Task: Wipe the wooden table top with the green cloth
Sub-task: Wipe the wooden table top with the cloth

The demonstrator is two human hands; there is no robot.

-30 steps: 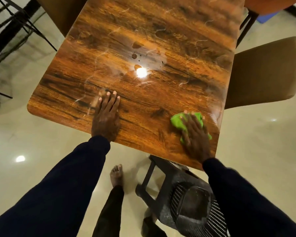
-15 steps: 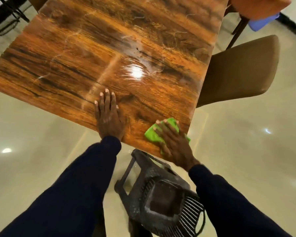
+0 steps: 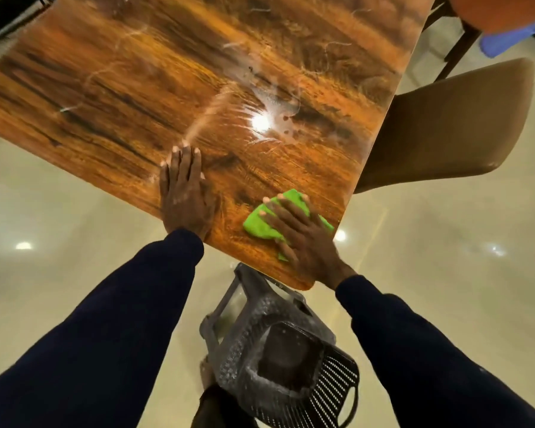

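Note:
The wooden table top (image 3: 155, 97) fills the upper half of the view, glossy, with wet streaks and a few drops around a bright lamp reflection. A green cloth (image 3: 260, 225) lies near the table's near right corner. My right hand (image 3: 303, 239) presses flat on the cloth with fingers spread, covering its right part. Flat on the bare wood at the near edge, left of the cloth, rests my left hand (image 3: 184, 193), fingers straight and together.
A dark plastic chair (image 3: 278, 356) stands under the near corner, between my arms. A brown cushioned chair (image 3: 451, 125) sits along the table's right side. An orange seat (image 3: 501, 10) and a blue object (image 3: 510, 38) are at the top right. Shiny cream floor surrounds everything.
My right hand has slid the cloth along the near edge, first left and then back towards the right corner. My left hand stays flat on the wood. The camera view has shifted.

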